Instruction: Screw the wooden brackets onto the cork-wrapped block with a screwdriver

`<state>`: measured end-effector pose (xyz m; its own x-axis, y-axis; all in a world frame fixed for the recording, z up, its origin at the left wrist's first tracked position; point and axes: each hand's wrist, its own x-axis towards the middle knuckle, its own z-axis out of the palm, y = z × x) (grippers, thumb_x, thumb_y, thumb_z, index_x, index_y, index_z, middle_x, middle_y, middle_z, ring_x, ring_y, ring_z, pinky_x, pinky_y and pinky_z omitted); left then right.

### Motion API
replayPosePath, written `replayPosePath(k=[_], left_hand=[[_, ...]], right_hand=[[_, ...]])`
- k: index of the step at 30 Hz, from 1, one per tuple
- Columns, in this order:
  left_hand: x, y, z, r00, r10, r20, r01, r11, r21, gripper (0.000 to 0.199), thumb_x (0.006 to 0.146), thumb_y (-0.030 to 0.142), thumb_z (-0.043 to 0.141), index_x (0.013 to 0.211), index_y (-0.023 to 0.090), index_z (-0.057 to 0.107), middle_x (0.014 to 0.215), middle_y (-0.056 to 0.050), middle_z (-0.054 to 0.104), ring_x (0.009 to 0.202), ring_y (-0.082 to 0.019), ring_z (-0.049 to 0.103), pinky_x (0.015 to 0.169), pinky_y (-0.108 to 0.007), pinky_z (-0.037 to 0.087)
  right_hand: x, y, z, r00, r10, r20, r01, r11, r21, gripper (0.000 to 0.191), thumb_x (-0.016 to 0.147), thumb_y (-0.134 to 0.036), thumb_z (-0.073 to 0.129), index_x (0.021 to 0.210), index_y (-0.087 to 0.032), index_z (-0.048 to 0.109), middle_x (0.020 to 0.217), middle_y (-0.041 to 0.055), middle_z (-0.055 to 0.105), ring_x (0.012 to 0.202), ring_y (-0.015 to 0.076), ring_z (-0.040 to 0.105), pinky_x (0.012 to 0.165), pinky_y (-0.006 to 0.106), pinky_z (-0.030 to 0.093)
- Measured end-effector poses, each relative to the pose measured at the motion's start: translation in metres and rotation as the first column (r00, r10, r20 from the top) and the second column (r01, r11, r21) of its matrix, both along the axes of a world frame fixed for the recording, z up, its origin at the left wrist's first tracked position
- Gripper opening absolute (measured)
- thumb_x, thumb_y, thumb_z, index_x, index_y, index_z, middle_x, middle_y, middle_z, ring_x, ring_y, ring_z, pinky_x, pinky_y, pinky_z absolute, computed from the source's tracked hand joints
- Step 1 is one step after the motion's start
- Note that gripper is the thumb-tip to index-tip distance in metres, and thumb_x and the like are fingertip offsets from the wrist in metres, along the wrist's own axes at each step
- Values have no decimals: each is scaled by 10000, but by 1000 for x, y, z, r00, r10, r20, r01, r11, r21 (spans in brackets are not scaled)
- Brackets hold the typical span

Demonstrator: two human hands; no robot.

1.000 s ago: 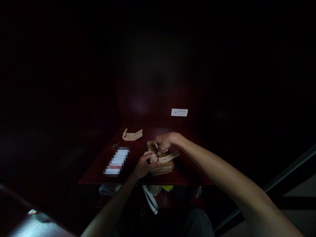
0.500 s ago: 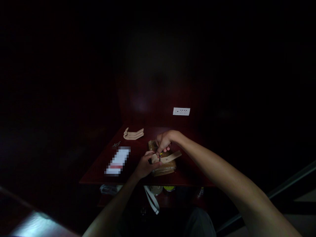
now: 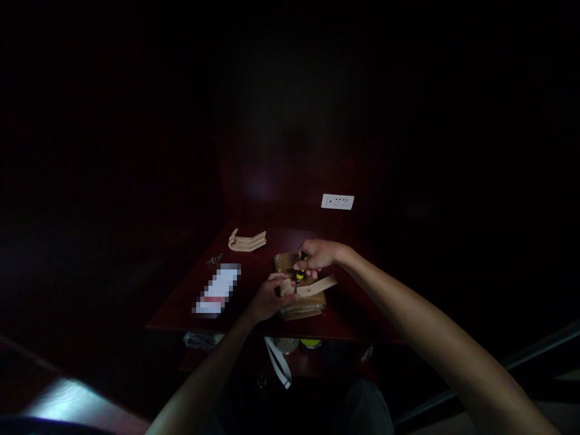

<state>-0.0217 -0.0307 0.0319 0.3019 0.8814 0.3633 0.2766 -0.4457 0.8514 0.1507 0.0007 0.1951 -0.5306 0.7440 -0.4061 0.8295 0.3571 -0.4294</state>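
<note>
My right hand (image 3: 318, 256) grips a yellow-and-black screwdriver (image 3: 299, 275) from above, with its tip pointing down at a pale wooden strip (image 3: 312, 286). My left hand (image 3: 270, 298) holds the strip's near end, which curves upward. Under the strip lies a stack of tan wooden pieces (image 3: 301, 311) on a dark red table (image 3: 344, 317). A small dark fastener appears to sit in the strip just below the screwdriver tip, though it is too small to tell exactly.
A curved pale wooden piece (image 3: 247, 240) and small metal screws (image 3: 214, 260) lie farther back. A pixelated white packet (image 3: 217, 290) lies left of my hands. A wall socket (image 3: 338, 202) is behind the table. A white strap (image 3: 277, 362) hangs below.
The screwdriver now shows clearly in my right hand, upright over the strip. My right hand has shifted up and right, and the view has tilted slightly.
</note>
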Motion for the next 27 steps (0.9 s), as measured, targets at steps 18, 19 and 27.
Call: replayPosePath(k=[18,19,27], left_hand=[[1,2,-1,1000,17,-18,-17,999,-29,336,640,432,746,870,191,704,1140,-72,556,1050,-225,552,941,-343,434],[1,1,0,1000,15,-23,-15,999,-29,327,643,433,743,859,191,704,1139,-72,557,1053,-225,549,945,-341,431],[0,-2,3,1000,-7,-19,7,1000,-23,274,671,396,729,841,185,693,1138,-79,550,1083,-225,532,963,-331,412]], right_hand=[[3,-17,0,976,209,-67,-172,919,355,218,770,-176,540,984,-183,497,855,29,605,674,124,524,556,204,358],[5,-16,-3,968,225,-113,-169,913,371,207,776,-168,544,978,-183,504,853,24,607,681,121,525,564,202,362],[12,-26,-31,862,278,-424,-31,864,503,312,852,-222,539,1164,-213,517,784,-13,615,656,109,545,591,212,401]])
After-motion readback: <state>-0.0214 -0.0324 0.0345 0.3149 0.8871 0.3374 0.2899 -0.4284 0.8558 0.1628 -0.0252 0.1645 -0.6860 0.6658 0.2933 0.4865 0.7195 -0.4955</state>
